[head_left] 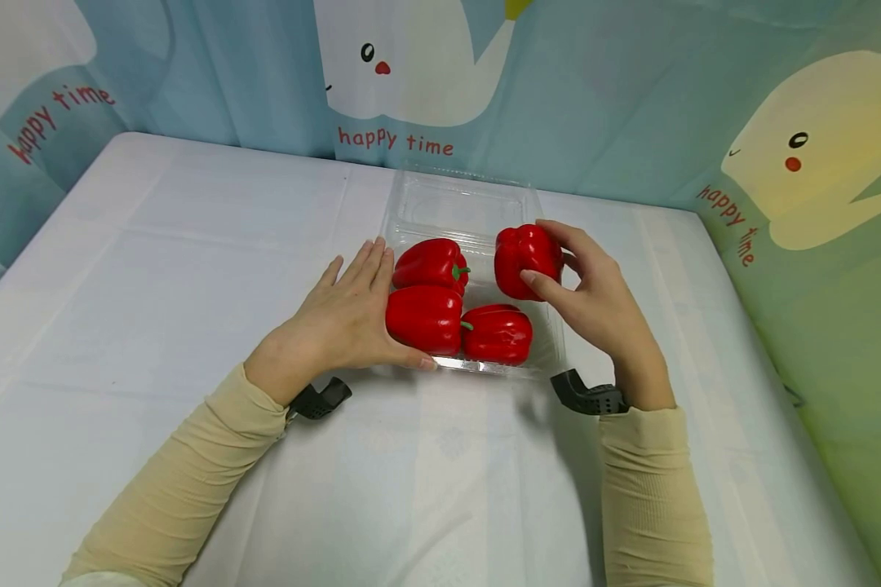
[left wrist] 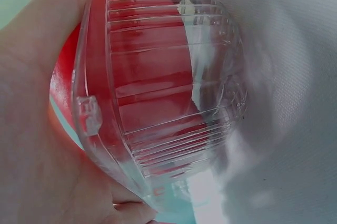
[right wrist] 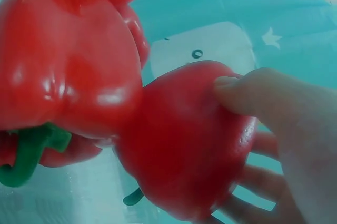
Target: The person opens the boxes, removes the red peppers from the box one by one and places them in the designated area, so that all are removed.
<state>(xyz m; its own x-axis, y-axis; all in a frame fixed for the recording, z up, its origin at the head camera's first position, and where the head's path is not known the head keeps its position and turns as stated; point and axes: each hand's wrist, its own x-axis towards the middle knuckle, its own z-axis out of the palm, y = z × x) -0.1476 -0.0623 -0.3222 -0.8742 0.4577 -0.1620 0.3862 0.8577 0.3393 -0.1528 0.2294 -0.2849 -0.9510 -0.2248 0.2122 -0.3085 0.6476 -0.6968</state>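
My right hand (head_left: 595,297) grips a red bell pepper (head_left: 517,261) between thumb and fingers, over the right back part of a clear plastic clamshell box (head_left: 551,346). In the right wrist view, the held pepper (right wrist: 184,134) has its green stem pointing down and left. Inside the box lie more red bell peppers: one at the back left (head_left: 427,265), one at the front left (head_left: 424,319) and one at the front right (head_left: 498,334). My left hand (head_left: 348,314) rests along the box's left side with fingers straight, its thumb at the front edge.
The box's clear lid (head_left: 462,204) lies folded back toward the rear table edge. A white cloth (head_left: 191,269) covers the table. Printed curtains (head_left: 595,98) hang behind it and along both sides.
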